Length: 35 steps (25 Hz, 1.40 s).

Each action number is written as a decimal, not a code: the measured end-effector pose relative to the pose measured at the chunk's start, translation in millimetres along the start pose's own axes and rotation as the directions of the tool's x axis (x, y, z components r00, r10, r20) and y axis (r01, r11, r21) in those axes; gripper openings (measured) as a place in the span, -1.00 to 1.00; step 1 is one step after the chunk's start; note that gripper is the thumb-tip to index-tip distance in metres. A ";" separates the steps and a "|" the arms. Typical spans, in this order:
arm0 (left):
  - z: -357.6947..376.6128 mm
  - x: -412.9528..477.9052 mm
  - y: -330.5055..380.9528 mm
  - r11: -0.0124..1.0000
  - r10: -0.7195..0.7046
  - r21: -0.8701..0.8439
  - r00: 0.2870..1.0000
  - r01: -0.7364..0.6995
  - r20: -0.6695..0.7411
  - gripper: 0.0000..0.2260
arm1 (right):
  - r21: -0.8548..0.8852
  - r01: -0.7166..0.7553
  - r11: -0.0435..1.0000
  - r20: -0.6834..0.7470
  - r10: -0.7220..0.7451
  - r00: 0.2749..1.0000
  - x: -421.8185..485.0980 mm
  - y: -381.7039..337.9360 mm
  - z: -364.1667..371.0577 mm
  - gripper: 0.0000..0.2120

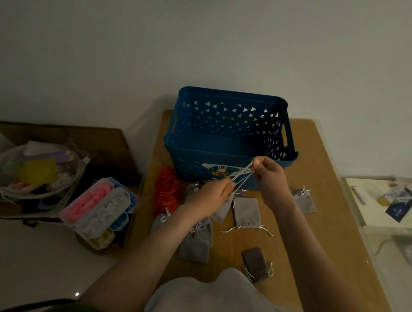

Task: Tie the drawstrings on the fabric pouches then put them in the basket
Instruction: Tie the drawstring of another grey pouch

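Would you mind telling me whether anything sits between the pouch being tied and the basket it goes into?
Nothing visible blocks it. The grey pouch hangs under the left hand, its strings stretched to the right hand, just in front of the blue basket, whose top is open; only its near wall must be cleared.

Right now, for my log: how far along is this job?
A grey fabric pouch with a tied bow is done, yet nothing shows in the blue plastic basket. The left hand and right hand pull white drawstrings on another grey pouch. A grey pouch with loose strings, orange pouches and a dark pouch wait.
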<state>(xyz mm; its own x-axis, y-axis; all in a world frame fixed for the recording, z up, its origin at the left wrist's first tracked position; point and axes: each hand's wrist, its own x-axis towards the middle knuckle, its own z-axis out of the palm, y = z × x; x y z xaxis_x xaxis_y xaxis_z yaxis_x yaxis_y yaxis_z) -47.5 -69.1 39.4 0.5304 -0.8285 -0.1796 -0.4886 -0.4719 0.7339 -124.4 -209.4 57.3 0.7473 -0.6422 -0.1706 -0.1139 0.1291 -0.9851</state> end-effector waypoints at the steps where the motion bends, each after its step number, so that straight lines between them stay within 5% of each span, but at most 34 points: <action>1: 0.8 0.0 1.4 0.999 -0.036 -0.032 0.999 0.035 -0.014 -0.74 | -0.015 -0.002 1.000 0.031 0.002 1.000 1.2 -2.9 -3.4 -0.78; 4: -1.0 4.1 1.5 0.890 -0.270 -0.411 0.954 0.195 -0.132 -0.73 | -0.180 0.018 0.983 0.144 0.008 0.990 4.2 -11.4 -17.0 -0.83; 6: -6.9 6.5 -1.0 0.528 -0.413 -0.833 0.907 0.163 -0.085 -0.71 | -0.422 0.050 0.905 0.191 0.035 0.981 5.9 -5.1 -25.0 -0.79; 8: -11.2 8.3 -8.7 0.246 -0.416 -0.964 0.909 0.098 -0.014 -0.71 | -0.611 0.097 0.786 0.202 0.036 0.979 7.0 8.1 -27.7 -0.77; 16: -20.2 7.5 -23.5 0.215 -0.404 -0.976 0.913 0.035 -0.056 -0.69 | -0.714 0.150 0.684 0.164 -0.046 0.985 13.1 23.8 -37.3 -0.93; 18: -21.1 5.0 -16.6 0.287 -0.342 -0.953 0.940 0.096 -0.009 -0.69 | -0.705 0.124 0.699 0.135 -0.039 0.990 11.4 24.9 -37.8 -0.93; 22: -24.4 4.5 -3.5 0.673 -0.267 -0.712 0.964 0.201 0.020 -0.70 | -0.618 0.089 0.781 0.192 0.041 0.980 6.5 8.4 -31.3 -0.88; 26: -22.5 5.6 9.4 0.898 -0.122 -0.424 0.992 0.116 0.014 -0.68 | -0.568 0.062 0.821 0.324 0.154 0.933 2.9 -7.5 -8.5 -0.65; 30: -23.1 6.1 14.4 0.966 -0.069 -0.238 0.989 0.098 0.129 -0.69 | -0.299 -0.011 0.954 0.383 0.131 0.914 0.1 -8.6 10.1 -0.65; 35: -24.0 8.1 3.6 0.967 -0.084 -0.223 0.978 0.126 0.191 -0.68 | -0.159 0.001 0.987 0.345 0.055 0.937 2.4 -8.3 13.5 -0.78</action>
<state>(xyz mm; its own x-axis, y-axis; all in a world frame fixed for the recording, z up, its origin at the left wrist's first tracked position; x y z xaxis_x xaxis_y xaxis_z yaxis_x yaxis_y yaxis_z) -28.3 -70.3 56.3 0.4271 -0.8285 -0.3622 -0.2508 -0.4934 0.8328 -112.8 -201.8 65.3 0.9197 -0.3343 -0.2059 -0.2160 0.0069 -0.9764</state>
